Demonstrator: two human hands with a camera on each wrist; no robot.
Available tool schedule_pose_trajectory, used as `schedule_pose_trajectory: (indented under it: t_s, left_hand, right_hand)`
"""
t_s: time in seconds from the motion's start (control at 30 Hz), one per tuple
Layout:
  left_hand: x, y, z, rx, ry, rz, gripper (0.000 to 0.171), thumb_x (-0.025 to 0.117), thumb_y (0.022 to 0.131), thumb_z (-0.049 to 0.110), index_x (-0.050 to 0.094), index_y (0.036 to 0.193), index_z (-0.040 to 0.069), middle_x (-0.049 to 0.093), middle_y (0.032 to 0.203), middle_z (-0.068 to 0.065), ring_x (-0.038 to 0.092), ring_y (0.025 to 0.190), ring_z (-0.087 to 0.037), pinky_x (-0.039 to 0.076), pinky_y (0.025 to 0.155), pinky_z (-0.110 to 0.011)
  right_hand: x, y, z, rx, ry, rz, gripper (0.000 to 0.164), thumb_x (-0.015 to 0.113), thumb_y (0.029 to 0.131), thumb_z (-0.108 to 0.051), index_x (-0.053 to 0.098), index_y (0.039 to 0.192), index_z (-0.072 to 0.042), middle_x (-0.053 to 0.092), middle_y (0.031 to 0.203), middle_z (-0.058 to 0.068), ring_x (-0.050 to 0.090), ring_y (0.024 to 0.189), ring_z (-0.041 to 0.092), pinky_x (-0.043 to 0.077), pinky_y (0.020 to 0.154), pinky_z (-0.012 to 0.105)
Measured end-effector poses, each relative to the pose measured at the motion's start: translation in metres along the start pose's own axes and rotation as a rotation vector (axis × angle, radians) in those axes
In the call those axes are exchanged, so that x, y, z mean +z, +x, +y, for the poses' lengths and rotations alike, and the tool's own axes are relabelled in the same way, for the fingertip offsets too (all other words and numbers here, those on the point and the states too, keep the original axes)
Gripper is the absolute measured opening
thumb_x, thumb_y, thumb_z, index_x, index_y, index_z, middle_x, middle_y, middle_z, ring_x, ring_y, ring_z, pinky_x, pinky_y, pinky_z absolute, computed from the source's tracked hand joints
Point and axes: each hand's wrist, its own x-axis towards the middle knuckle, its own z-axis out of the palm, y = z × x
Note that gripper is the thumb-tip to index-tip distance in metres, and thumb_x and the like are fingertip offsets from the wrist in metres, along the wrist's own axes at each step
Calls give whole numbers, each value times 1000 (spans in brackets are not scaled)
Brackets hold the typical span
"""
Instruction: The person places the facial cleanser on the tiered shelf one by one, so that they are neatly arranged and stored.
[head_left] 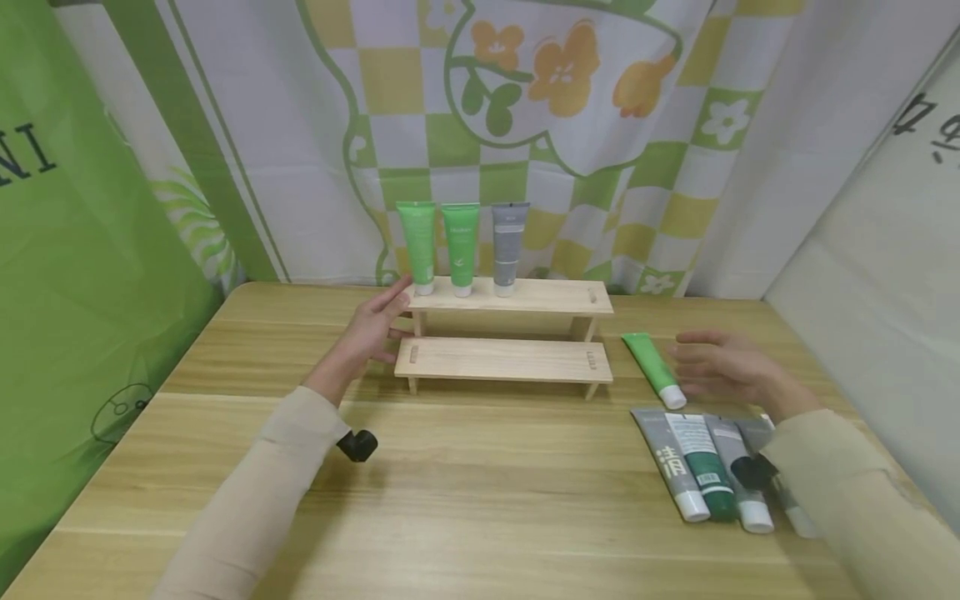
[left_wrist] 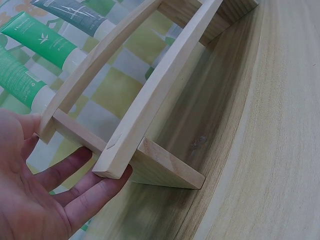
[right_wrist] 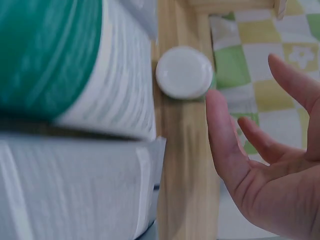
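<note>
A two-tier wooden stand (head_left: pixel 504 358) stands on the table, with two green tubes (head_left: pixel 461 248) and a grey tube (head_left: pixel 508 248) upright on its upper tier. My left hand (head_left: pixel 372 327) touches the stand's left end; in the left wrist view its fingers (left_wrist: pixel 80 192) lie fairly straight against the wood. To the right of the stand, another green tube (head_left: pixel 651 367) with a white cap lies on the table. Beside it hovers my right hand (head_left: pixel 723 367), slightly blurred, fingers spread and holding nothing. Whether a fingertip touches that tube is unclear.
Several tubes lie side by side at the front right, among them a grey tube (head_left: pixel 670 462) and a white-and-green tube (head_left: pixel 703 467); my right sleeve partly covers the rightmost. A patterned curtain (head_left: pixel 405 125) hangs behind the wooden table (head_left: pixel 450 500).
</note>
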Motion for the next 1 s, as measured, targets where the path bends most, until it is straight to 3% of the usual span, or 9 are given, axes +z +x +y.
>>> schedule_pose_trajectory:
  t_s: [0.13, 0.23, 0.33, 0.5, 0.77, 1.0]
  left_hand:
    - [0, -1, 0, 3, 2, 1, 52, 38, 107, 49, 27, 158, 43, 43, 149, -15, 56, 118, -39, 55, 81, -55]
    - [0, -1, 0, 5, 2, 0, 53, 38, 107, 49, 27, 158, 42, 43, 148, -15, 56, 117, -39, 56, 79, -52]
    - [0, 0, 0, 3, 4, 0, 53, 39, 107, 50, 27, 158, 42, 44, 148, -15, 56, 116, -38, 56, 78, -52]
    - [0, 0, 0, -2, 8, 3, 52, 38, 107, 49, 27, 158, 44, 44, 149, -15, 55, 116, -38, 56, 79, -52]
    - [-1, -1, 1, 0, 8, 5, 51, 39, 107, 49, 28, 157, 45, 45, 148, -15, 56, 116, -38, 57, 76, -49]
    - [-1, 0, 0, 6, 1, 1, 53, 39, 107, 49, 28, 158, 41, 41, 151, -16, 56, 118, -40, 57, 76, -49]
  right_hand:
    - [-5, 3, 3, 48, -20, -20, 82, 60, 103, -22, 6, 156, 9, 49, 136, 35, 64, 102, 21, 56, 90, 42]
    - [-8, 7, 6, 68, -51, -53, 80, 58, 104, -21, 5, 156, 9, 42, 140, 40, 63, 105, 23, 56, 90, 42]
    - [-10, 10, 8, 82, -73, -81, 78, 55, 104, -18, 4, 155, 10, 49, 138, 32, 61, 109, 23, 56, 90, 42]
    - [-8, 14, 7, 108, -109, -86, 79, 57, 103, -18, 5, 155, 11, 63, 119, 11, 65, 102, 19, 57, 86, 40]
    - [2, 15, -2, 128, -265, -59, 84, 68, 98, -22, 16, 152, 13, 67, 112, 13, 68, 92, 17, 60, 76, 37]
    - [10, 18, -8, 157, -337, -46, 85, 73, 94, -26, 22, 151, 12, 64, 113, 17, 67, 88, 17, 60, 74, 35]
